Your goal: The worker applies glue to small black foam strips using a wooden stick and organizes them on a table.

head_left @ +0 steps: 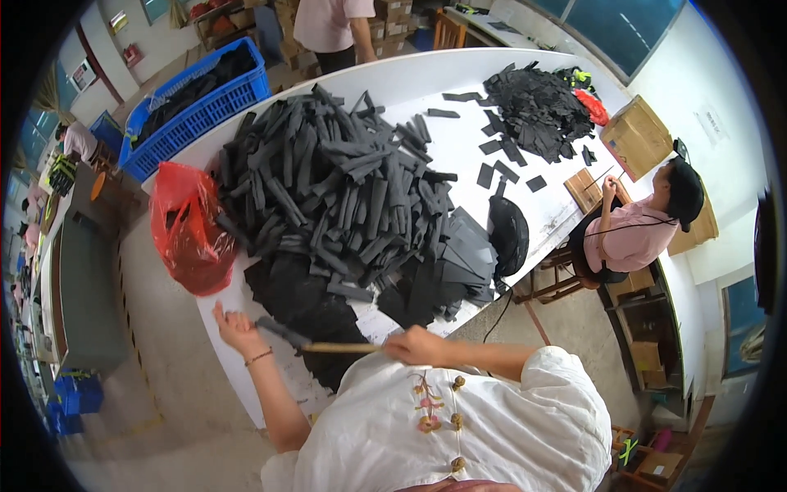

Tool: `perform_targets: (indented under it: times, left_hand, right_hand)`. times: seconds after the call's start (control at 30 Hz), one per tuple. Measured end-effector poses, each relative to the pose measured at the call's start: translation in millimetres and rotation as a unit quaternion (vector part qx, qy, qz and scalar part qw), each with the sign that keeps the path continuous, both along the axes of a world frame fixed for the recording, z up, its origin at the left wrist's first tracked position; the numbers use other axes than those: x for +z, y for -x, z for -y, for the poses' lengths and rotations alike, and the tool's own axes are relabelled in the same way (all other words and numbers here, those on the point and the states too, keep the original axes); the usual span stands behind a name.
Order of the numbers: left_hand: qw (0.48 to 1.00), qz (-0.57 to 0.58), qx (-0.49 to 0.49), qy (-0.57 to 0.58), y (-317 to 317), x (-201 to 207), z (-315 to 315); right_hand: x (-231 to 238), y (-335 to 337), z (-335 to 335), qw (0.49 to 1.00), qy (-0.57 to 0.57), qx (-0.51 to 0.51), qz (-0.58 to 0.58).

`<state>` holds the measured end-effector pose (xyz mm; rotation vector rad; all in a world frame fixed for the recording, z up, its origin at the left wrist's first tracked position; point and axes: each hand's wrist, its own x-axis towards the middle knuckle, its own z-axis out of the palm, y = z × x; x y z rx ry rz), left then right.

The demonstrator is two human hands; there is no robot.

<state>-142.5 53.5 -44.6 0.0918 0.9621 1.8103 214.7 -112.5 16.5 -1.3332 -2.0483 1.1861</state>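
My left hand (238, 334) is closed on one end of a dark grey fabric strip (283, 332), which looks rolled or tubular. From the right, my right hand (416, 346) grips a thin wooden stick (340, 348) close to my chest. The stick's far tip meets the strip's other end; whether it goes inside, I cannot tell. Just beyond my hands lies flat black fabric (299, 295). Behind that rises a large heap of similar dark grey strips (328, 176). Flat grey pieces (466, 258) are stacked at the heap's right side.
A red plastic bag (190, 234) hangs at the white table's left edge, near a blue crate (201, 107). Black pieces (541, 111) are piled at the far right. A seated co-worker (635, 234) works on the right; another person (334, 29) stands behind the table.
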Motion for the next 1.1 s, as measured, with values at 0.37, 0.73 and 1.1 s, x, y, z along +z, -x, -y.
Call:
perform_targets:
  times: [0.37, 0.73, 1.1]
  left_hand:
    - [0.94, -0.324, 0.083, 0.064, -72, 57, 15]
    - [0.791, -0.525, -0.227, 0.218, -87, -30, 31]
    - [0.94, -0.103, -0.304, 0.115, -108, -11, 16]
  right_hand:
    - [41, -21, -46, 0.996, 0.028, -0.075, 0.029]
    - [-3, -28, -47, 0.983, 0.051, -0.179, 0.002]
    - [-16, 26, -70, 0.957, 0.047, -0.227, -0.173]
